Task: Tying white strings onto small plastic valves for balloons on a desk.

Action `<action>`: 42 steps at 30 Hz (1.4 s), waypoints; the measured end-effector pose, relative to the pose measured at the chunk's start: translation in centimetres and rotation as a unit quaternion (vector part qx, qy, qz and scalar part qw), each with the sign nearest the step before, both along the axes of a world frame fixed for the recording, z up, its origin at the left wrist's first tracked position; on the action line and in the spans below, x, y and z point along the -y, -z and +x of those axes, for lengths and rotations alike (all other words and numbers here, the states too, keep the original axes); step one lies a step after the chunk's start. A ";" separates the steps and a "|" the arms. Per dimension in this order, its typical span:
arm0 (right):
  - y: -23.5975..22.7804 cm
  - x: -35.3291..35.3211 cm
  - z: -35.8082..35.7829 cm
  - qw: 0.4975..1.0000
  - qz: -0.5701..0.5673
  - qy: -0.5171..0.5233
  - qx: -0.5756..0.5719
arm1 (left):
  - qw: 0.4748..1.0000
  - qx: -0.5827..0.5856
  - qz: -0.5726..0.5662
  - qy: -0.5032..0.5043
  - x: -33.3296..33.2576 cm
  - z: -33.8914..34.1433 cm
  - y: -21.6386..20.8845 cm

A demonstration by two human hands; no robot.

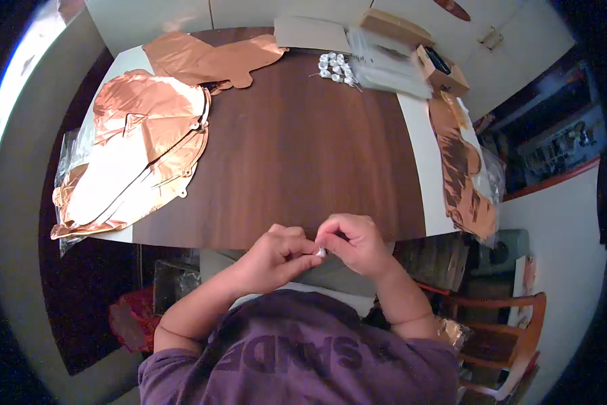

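Now both hands pinch tiny white bit (321, 252) just past near edge of table (296, 155). Left hand (276, 256) and right hand (354, 244) closed on it together. Bit hangs over lap, not over table. Loose pinch: might drop, get lost.

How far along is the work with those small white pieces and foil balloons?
Done: flat copper foil balloons lie stacked at the table's left. In hand: the left hand and right hand pinch one small white piece together. Left: a cluster of white pieces sits untouched at the far edge.
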State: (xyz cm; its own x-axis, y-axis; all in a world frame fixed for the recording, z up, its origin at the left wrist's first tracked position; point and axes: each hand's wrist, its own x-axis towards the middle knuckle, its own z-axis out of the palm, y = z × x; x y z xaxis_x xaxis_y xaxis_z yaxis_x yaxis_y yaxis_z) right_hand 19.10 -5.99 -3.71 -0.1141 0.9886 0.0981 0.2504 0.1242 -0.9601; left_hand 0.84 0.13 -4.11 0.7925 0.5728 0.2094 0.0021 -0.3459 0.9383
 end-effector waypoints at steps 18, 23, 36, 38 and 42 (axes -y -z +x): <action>-2.2 0.6 0.0 0.943 0.218 0.174 0.183 | 0.988 0.052 -0.046 -0.138 0.3 -0.3 0.8; -2.3 -0.6 -0.7 0.924 0.288 0.018 0.252 | 0.990 0.038 -0.059 -0.122 0.3 0.0 0.9; 2.4 -0.6 -2.1 0.866 -0.180 -0.056 -0.462 | 0.936 0.176 -0.303 0.018 0.8 -0.6 1.8; 2.2 0.1 -3.6 0.837 -0.112 0.048 -0.534 | 0.904 0.228 -0.360 0.026 1.1 0.0 1.9; 2.2 0.3 -4.3 0.955 0.076 0.156 -0.240 | 0.854 0.287 -0.433 0.026 1.3 -0.2 2.7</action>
State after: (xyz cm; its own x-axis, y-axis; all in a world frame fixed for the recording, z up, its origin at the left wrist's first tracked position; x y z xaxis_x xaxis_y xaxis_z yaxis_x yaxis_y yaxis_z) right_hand 14.81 -6.26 -5.88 0.2777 0.9373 0.2105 -0.1673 0.2629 -0.9502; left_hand 0.68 -1.21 -6.85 0.7307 0.6771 0.0871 -0.5380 0.4925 0.6842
